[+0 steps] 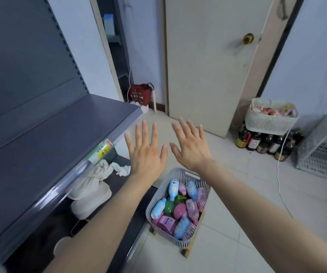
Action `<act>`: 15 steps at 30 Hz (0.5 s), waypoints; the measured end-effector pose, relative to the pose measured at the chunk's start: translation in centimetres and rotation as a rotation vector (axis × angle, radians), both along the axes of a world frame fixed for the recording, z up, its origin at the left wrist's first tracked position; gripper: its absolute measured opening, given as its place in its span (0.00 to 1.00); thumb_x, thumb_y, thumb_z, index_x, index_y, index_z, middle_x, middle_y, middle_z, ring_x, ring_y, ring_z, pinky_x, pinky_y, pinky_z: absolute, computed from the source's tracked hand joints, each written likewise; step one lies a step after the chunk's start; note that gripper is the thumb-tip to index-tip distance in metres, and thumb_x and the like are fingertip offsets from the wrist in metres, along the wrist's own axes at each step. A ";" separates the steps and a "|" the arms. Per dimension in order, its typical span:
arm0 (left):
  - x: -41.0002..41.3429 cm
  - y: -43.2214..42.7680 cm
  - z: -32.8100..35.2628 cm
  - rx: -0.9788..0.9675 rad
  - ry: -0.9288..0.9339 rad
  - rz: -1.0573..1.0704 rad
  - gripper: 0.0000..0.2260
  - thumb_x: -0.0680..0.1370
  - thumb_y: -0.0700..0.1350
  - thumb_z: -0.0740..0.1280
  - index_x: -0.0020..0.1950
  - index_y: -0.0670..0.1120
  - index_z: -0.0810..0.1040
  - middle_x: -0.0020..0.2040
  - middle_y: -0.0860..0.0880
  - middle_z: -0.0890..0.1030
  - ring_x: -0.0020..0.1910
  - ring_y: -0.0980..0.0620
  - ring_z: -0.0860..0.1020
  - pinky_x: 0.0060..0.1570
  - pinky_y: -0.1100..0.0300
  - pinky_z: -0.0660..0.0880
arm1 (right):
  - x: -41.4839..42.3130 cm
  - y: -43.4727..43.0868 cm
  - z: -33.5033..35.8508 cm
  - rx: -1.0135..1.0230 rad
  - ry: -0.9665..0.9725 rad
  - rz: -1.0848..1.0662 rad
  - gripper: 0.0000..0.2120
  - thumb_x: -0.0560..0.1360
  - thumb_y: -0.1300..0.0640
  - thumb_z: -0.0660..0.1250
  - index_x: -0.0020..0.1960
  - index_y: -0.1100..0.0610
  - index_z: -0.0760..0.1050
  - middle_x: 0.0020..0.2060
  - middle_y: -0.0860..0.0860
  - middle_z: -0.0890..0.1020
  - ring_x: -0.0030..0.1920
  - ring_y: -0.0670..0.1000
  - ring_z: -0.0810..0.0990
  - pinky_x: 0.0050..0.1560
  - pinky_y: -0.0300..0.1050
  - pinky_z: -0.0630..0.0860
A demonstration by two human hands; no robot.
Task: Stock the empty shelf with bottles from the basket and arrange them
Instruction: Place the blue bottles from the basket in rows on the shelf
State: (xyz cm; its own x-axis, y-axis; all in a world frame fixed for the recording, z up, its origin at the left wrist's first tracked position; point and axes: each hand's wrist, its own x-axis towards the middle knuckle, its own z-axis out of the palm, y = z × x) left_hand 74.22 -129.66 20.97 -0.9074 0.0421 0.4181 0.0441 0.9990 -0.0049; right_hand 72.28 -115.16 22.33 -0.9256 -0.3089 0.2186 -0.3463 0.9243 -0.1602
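A grey metal shelf [46, 138] fills the left side, its top board bare. On the floor below my hands stands a grey plastic basket [182, 172] holding several bottles [173, 189] in blue, pink and green. My left hand [144, 152] and my right hand [190, 146] hover side by side above the basket, backs toward me, fingers spread and straight. Neither hand holds or touches anything.
White cloth bundles [91, 186] lie on the lower shelf board. A closed door [208, 62] stands ahead. At the right, a white basket [269, 117] sits on dark bottles [265, 143], beside an overturned white crate [324, 148]. A red bag [141, 94] sits by the far wall.
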 end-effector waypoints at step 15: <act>-11.6 2.7 -12.1 -0.063 -0.292 -0.220 0.32 0.75 0.53 0.64 0.74 0.42 0.61 0.74 0.38 0.62 0.74 0.39 0.60 0.69 0.36 0.50 | -8.9 4.8 -12.2 0.100 -0.293 -0.133 0.32 0.79 0.46 0.54 0.77 0.53 0.45 0.77 0.54 0.48 0.76 0.57 0.46 0.73 0.57 0.41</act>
